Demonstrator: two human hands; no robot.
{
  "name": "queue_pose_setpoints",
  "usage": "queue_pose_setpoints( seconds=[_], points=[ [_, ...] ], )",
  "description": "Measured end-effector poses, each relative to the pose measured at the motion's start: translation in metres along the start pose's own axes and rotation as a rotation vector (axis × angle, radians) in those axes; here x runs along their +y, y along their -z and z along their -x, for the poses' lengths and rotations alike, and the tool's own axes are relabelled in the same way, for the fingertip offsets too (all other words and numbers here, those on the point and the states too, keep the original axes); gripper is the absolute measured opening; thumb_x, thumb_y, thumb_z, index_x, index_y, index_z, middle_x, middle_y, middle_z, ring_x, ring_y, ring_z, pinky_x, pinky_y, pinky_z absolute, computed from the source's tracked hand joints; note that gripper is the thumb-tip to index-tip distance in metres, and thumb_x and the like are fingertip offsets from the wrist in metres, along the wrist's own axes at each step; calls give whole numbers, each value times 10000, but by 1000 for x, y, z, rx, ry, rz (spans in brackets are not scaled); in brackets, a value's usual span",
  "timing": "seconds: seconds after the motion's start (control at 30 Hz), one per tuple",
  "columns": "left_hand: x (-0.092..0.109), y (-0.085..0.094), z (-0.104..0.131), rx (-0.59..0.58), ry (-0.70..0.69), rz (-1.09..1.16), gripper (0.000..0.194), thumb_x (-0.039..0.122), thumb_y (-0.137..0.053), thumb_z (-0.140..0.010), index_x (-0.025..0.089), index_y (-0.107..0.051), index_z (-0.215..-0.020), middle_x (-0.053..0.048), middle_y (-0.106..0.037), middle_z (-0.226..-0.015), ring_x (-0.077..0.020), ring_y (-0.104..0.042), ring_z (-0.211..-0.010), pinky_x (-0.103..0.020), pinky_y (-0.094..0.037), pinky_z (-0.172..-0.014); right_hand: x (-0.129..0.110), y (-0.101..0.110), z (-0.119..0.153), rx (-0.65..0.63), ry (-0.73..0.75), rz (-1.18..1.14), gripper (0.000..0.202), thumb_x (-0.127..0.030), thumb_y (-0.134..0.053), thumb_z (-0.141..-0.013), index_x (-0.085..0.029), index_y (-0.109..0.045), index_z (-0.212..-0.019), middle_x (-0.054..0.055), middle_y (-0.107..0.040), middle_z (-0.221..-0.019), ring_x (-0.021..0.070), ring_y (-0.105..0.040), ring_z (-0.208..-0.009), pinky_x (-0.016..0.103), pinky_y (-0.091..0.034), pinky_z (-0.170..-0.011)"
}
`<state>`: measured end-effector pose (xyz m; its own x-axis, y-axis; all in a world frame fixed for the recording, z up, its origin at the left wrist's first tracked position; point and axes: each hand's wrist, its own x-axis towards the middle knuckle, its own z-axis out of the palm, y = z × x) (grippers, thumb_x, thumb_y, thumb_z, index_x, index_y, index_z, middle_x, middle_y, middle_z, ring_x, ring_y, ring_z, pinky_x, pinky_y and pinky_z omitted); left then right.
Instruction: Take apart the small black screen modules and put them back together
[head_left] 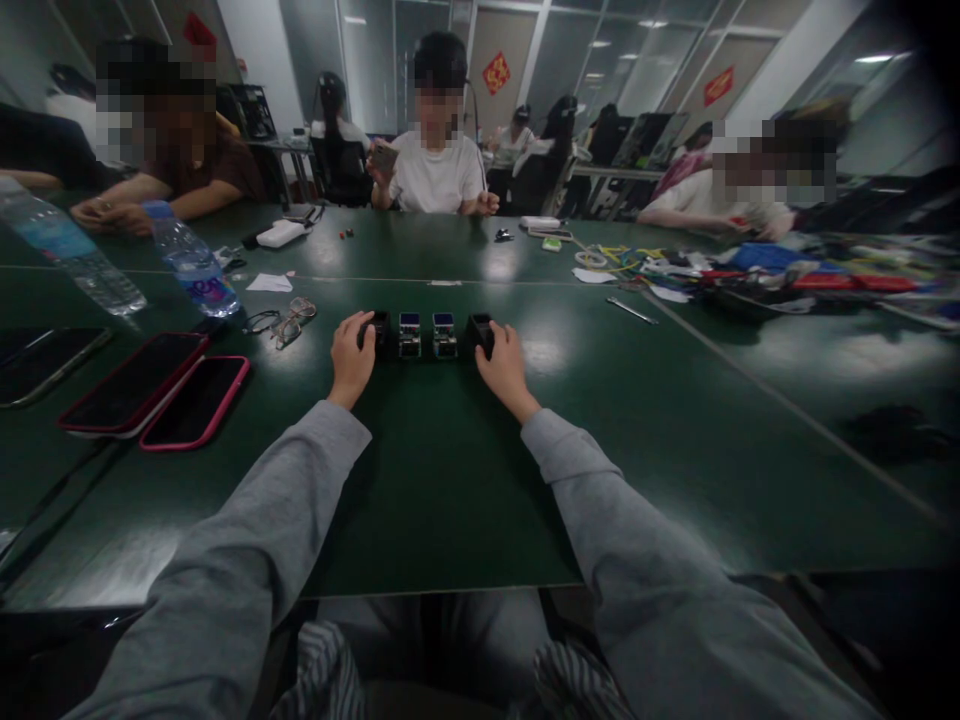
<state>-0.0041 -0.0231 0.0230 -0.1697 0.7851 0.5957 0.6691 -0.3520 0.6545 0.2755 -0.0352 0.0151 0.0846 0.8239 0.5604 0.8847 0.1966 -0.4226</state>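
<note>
Left black box (382, 333) and right black box (476, 327), head view: we find them at mid-table, one at each end of a short row on the green table (450, 490). Between them, apart from each other, sit two small electronic modules, left module (409, 336) and right module (445, 336), each with a dark bluish screen at its far end; finer detail too small for us to read.

Our left hand (351, 358) is clamped on the left black box from its left side, thumb near the module side, fingers bent over the far part. Our right hand (507, 368) is clamped likewise on the right black box, from the right. Whether either box bears fully on the tabletop, we cannot tell.

Left of the row: folded eyeglasses (295, 322), a blue-capped bottle (193, 262) tilted in our view, and nearer, a pink-rimmed phone (196, 403) just beside a red-rimmed phone (142, 382). Right and farther: a slim metal tool (632, 311), then a tangle of cables (787, 270). Far side, facing us: a person in white (441, 175), phone raised in one hand.
</note>
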Motion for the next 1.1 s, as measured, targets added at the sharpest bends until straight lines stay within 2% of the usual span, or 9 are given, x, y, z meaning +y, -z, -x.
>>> queue_pose_setpoints(
  seconds=[0.1,0.2,0.3,0.53,0.8,0.97,1.1],
  points=[
    [-21,-7,-5,4,116,117,402,383,-483,-949,221,-585,-1302,-120,-588,-1365,-226,-577,-1235,-424,-447,-1080,2,-1,1,-32,0,-69,524,-284,-474,-915,-134,-470,-1417,213,-495,-1348,306,-579,-1186,469,-524,-949],
    [-29,-12,-5,-30,117,129,439,385,-544,-918,235,-563,-1331,-120,-560,-1400,-228,-561,-1272,-419,-449,-1088,-3,3,1,-8,-6,-90,510,-300,-464,-931,-159,-471,-1421,193,-490,-1357,296,-584,-1179,462,-535,-948],
    [-28,-12,-5,-63,84,95,450,391,-599,-887,229,-592,-1307,-129,-559,-1397,-242,-528,-1314,-433,-414,-1126,-6,6,1,-16,13,-105,516,-307,-461,-944,-151,-457,-1436,191,-466,-1392,303,-562,-1217,463,-527,-977],
    [-19,-9,-4,-101,76,90,458,421,-636,-860,184,-650,-1252,-152,-575,-1387,-261,-507,-1338,-421,-359,-1166,-8,5,3,-167,27,-86,580,-350,-497,-935,-114,-426,-1459,232,-408,-1449,351,-524,-1283,520,-494,-1025],
    [-17,-9,-4,-134,93,92,480,446,-651,-849,198,-648,-1260,-147,-542,-1428,-270,-480,-1367,-435,-345,-1177,-14,7,5,-184,13,-108,570,-378,-395,-972,-93,-404,-1465,260,-340,-1495,374,-492,-1327,560,-447,-1071],
    [-15,-8,-3,-181,83,59,565,458,-688,-822,189,-610,-1313,-164,-485,-1480,-293,-441,-1398,-465,-340,-1181,-10,3,5,-181,43,-121,577,-407,-414,-970,-105,-399,-1462,263,-345,-1489,383,-489,-1325,581,-449,-1059],
    [-17,-9,-2,-194,54,32,569,398,-707,-814,194,-592,-1333,-161,-466,-1495,-295,-432,-1405,-474,-339,-1185,-5,0,5,-187,61,-136,600,-376,-479,-940,-124,-371,-1473,258,-327,-1493,383,-514,-1297,575,-476,-1034]
  ],
)
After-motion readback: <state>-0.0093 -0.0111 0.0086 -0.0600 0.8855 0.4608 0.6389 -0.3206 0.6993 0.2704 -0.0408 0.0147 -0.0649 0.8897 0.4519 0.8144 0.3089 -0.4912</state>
